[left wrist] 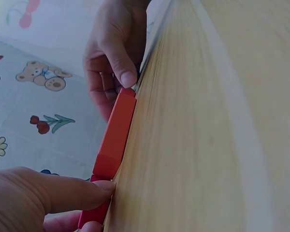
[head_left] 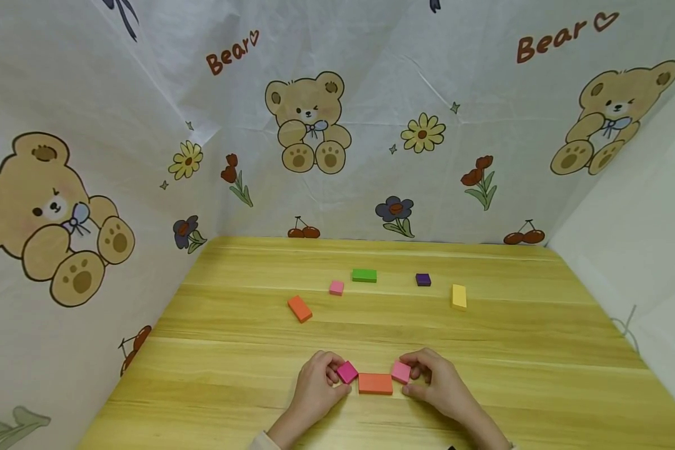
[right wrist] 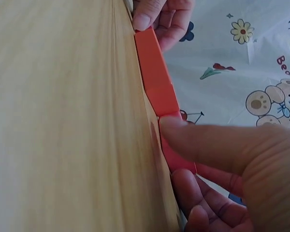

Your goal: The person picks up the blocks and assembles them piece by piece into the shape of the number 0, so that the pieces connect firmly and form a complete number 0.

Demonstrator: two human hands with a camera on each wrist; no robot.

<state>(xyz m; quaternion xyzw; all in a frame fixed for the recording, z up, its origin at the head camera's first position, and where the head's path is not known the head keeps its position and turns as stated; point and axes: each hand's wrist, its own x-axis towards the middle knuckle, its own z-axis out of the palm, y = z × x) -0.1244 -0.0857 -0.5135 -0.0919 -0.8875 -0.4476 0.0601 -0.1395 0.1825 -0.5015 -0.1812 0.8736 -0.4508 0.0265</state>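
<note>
An orange-red rectangular block lies on the table near its front, between the two hands. At its left end my left hand pinches a small magenta block, which is turned at an angle with a corner toward the orange one. My right hand pinches a small pink block at the other end, also slightly turned. In the right wrist view the right thumb lies across that pink block. The left wrist view has the left thumb over the magenta block, close against the orange block.
Farther back on the wooden table lie another orange block, a pink block, a green block, a dark purple block and a yellow block. A bear-print cloth hangs behind the table and along its left side.
</note>
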